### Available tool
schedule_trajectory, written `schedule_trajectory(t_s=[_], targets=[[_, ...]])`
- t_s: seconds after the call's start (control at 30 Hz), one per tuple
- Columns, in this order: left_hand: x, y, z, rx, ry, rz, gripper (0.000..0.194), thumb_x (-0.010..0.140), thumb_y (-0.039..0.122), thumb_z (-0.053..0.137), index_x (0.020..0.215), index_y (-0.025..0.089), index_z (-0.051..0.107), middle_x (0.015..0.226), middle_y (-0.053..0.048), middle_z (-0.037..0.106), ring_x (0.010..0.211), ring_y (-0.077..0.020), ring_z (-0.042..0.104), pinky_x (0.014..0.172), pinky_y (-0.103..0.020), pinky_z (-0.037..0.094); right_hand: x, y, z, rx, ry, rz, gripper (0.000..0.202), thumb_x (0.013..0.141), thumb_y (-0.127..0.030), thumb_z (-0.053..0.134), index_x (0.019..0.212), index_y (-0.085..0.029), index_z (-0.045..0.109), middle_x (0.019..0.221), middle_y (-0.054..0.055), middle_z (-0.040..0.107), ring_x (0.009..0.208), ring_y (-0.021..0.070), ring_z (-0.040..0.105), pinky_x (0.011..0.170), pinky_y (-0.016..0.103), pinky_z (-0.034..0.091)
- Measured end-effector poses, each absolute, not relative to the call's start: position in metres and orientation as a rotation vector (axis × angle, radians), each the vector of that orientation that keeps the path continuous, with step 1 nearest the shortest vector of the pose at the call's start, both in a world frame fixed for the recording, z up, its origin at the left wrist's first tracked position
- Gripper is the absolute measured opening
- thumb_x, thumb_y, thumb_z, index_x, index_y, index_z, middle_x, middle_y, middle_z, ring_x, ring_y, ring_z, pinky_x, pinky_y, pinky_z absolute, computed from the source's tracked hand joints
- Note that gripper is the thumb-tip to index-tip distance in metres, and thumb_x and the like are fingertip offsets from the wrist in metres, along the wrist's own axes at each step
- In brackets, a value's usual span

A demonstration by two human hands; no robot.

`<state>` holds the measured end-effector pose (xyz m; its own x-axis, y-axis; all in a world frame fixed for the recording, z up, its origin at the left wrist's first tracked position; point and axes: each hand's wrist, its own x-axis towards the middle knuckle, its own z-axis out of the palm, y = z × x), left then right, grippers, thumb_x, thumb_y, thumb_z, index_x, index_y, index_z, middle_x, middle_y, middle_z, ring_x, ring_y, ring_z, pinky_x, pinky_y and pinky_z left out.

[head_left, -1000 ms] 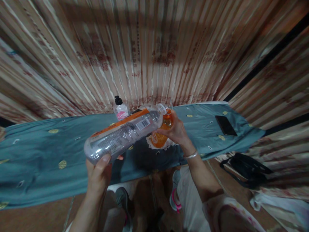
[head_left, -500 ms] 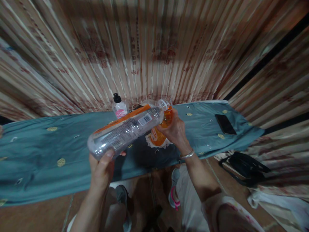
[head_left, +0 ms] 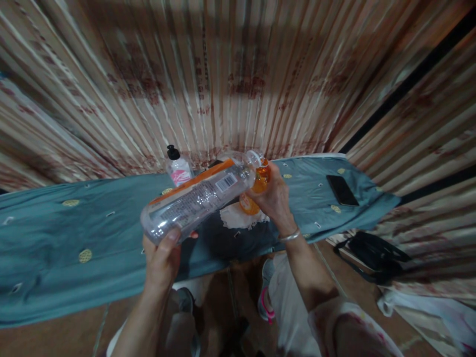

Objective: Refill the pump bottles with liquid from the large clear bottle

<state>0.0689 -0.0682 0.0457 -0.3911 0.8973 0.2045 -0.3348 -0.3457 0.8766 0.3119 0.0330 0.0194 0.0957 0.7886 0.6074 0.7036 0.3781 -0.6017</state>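
Near the frame's centre, the person's left hand (head_left: 163, 258) grips a tilted clear bottle (head_left: 197, 201), its mouth beside the orange bottle (head_left: 260, 185) that the right hand (head_left: 275, 196) grasps.

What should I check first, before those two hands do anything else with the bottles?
1. Left hand gripping the clear bottle: ok.
2. Right hand gripping the orange bottle: ok.
3. Bottle necks close together: ok.
4. Necks actually touching: cannot tell.
5. Pump bottle standing upright: ok.
6. Phone apart from both bottles: ok, off to the right.
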Motion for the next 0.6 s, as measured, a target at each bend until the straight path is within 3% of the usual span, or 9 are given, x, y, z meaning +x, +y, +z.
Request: schedule_trajectory(t_s=[0.2, 0.6], targets=[[0.067, -0.068, 0.046, 0.923, 1.002, 1.837, 0.058, 0.061, 0.036, 0.091, 0.115, 0.024, 0.076, 0.112, -0.011, 0.076, 0.078, -0.021, 0.068, 0.051, -0.024, 0.058, 0.31, 0.029, 0.017, -1.335, -1.64, 0.037, 0.072, 0.08, -0.035, 0.077, 0.143, -0.02, 0.047, 0.129, 0.017, 0.07, 0.113, 0.0353, 0.07, 0.099, 0.055, 0.059], [0.059, -0.07, 0.051, 0.952, 1.023, 1.861, 0.054, 0.056, 0.036, 0.092, 0.106, 0.022, 0.078, 0.119, -0.01, 0.074, 0.075, -0.0211, 0.069, 0.045, -0.025, 0.059, 0.305, 0.032, 0.007, -1.296, -1.695, -0.062, 0.076, 0.081, -0.038, 0.08, 0.145, -0.02, 0.045, 0.122, 0.016, 0.073, 0.109, 0.0353, 0.071, 0.095, 0.054, 0.061]])
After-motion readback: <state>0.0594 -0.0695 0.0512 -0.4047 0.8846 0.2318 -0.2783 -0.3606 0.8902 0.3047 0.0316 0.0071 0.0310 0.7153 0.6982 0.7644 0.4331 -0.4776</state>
